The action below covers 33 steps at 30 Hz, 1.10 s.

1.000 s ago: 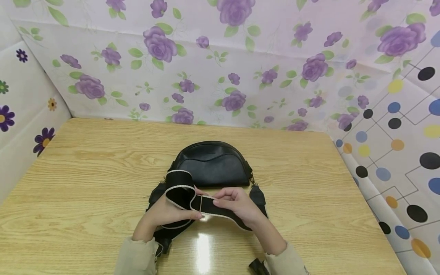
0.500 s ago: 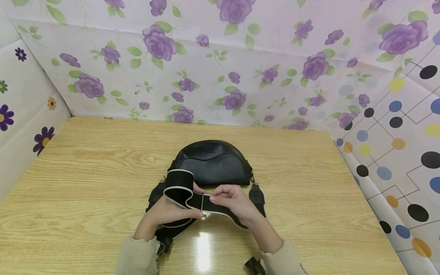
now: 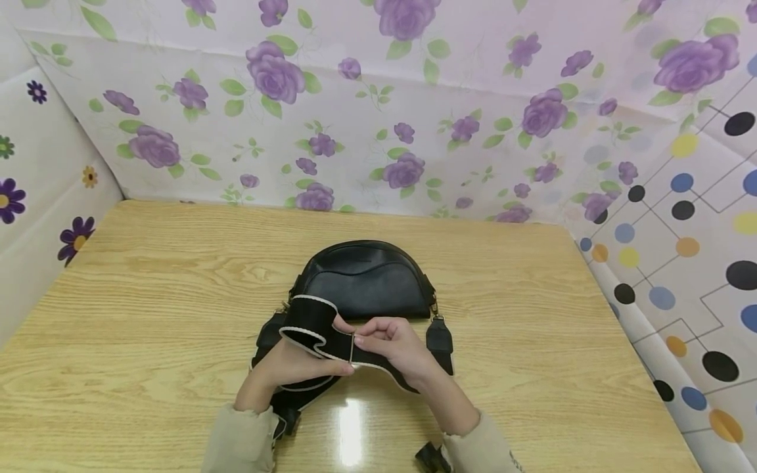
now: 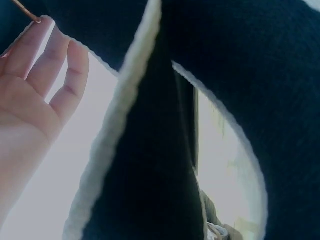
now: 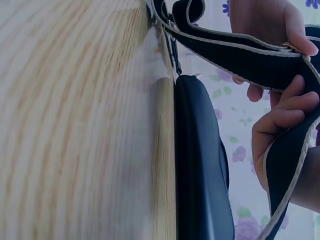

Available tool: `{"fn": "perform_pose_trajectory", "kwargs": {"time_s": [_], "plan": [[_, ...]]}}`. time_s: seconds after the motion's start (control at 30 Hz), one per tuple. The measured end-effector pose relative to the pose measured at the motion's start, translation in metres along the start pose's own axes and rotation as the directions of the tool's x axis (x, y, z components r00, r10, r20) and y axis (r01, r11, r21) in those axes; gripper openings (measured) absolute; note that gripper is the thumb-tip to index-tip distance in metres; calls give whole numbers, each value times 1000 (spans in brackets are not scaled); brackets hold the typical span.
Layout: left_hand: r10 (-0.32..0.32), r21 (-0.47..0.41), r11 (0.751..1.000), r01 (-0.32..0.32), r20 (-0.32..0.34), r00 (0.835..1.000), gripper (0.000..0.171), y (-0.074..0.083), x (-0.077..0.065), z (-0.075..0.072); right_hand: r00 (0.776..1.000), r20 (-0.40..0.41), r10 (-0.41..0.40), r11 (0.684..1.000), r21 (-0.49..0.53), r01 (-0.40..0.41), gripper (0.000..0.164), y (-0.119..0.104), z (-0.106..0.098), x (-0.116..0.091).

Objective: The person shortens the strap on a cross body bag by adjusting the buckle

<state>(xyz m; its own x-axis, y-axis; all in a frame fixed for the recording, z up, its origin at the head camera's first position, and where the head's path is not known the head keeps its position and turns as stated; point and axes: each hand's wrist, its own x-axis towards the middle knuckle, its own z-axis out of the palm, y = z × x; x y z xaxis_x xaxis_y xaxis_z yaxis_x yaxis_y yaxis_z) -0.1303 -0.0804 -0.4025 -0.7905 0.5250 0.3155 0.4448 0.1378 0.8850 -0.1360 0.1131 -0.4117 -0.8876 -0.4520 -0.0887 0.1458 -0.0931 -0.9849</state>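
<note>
Two hands (image 3: 296,364) (image 3: 402,351) grip the strap (image 3: 310,316) (left spanning both edges, right pinching), table edges (image 3: 630,368) well away.

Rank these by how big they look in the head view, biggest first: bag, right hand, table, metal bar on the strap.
1. Table
2. Bag
3. Right hand
4. Metal bar
</note>
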Motion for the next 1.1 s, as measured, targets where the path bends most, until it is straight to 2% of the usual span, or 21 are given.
{"fn": "perform_pose_trajectory", "kwargs": {"time_s": [0.33, 0.5, 0.67, 0.83, 0.97, 1.1], "plan": [[-4, -7, 1000, 4, 13, 1000, 41, 0, 0, -1, 1000, 11, 29, 999, -36, -28, 21, -2, -2, -1], [-10, -27, 1000, 10, 15, 1000, 42, -2, -1, -2, 999, 18, 42, 998, -51, -41, 22, -2, -5, -4], [11, -48, 999, -10, 10, 1000, 42, -2, -1, -2, 999, 25, 43, 997, -59, -42, 23, -1, -9, -5], [19, -91, 996, -17, 12, 1000, 41, 7, 0, -3, 999, 19, 51, 996, -73, -49, 25, -2, -14, -8], [4, -117, 993, -1, 23, 1000, 39, 17, 1, -5, 998, 19, 53, 996, -78, -51, 26, -1, -17, -9], [-10, -124, 992, 13, 28, 1000, 38, 20, 2, -5, 999, 16, 51, 995, -82, -50, 25, 0, -20, -10]]}}
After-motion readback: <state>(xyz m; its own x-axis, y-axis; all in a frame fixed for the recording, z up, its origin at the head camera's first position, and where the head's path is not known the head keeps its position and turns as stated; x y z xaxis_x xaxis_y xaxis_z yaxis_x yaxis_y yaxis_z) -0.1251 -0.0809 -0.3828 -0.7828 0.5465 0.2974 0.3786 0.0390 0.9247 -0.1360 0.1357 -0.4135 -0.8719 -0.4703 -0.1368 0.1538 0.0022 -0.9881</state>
